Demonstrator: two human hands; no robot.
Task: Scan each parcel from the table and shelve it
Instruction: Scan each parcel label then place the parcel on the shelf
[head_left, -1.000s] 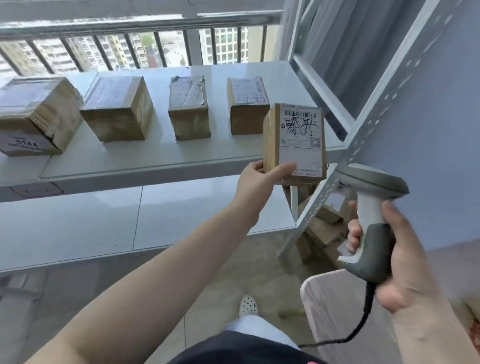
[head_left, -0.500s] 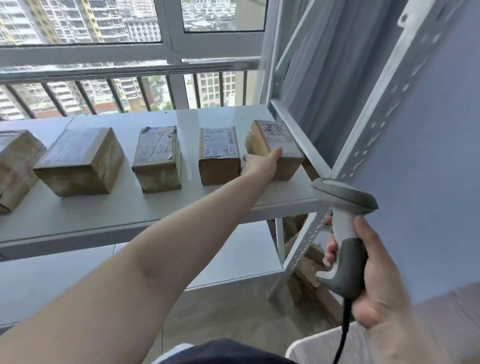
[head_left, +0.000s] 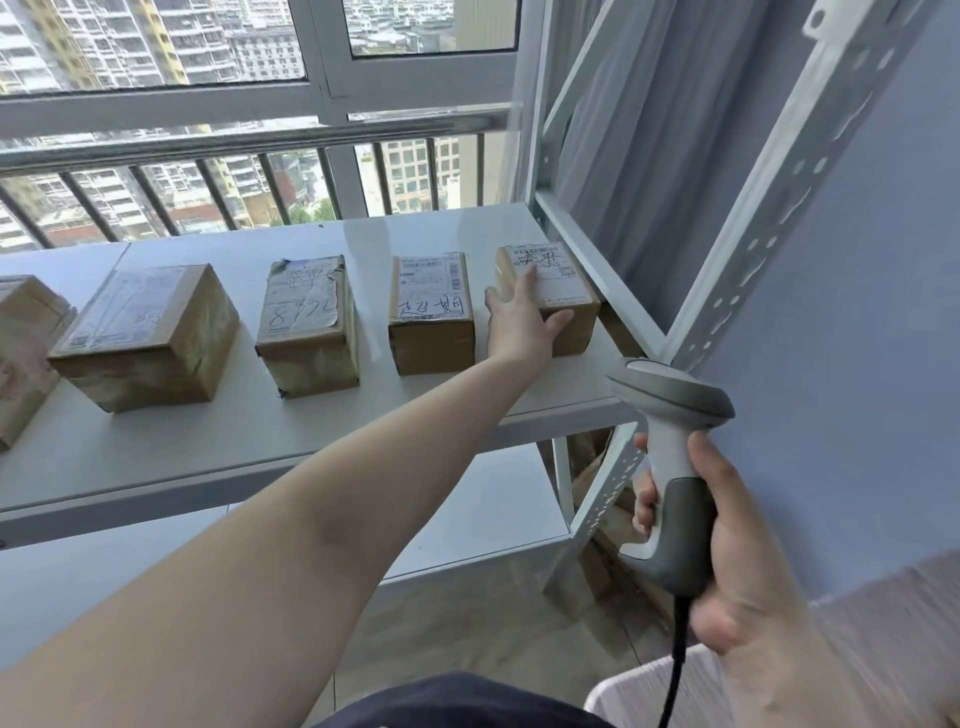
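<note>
My left hand (head_left: 522, 322) rested loose-fingered on the end parcel (head_left: 550, 296) — squaring it up, I'd guess — right hand (head_left: 727, 540) gripped the scanner (head_left: 670, 457).

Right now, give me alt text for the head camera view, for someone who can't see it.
A person's left hand rests on the rightmost parcel in a row of cardboard parcels on a white shelf by a window. The right hand grips a corded barcode scanner.
</note>
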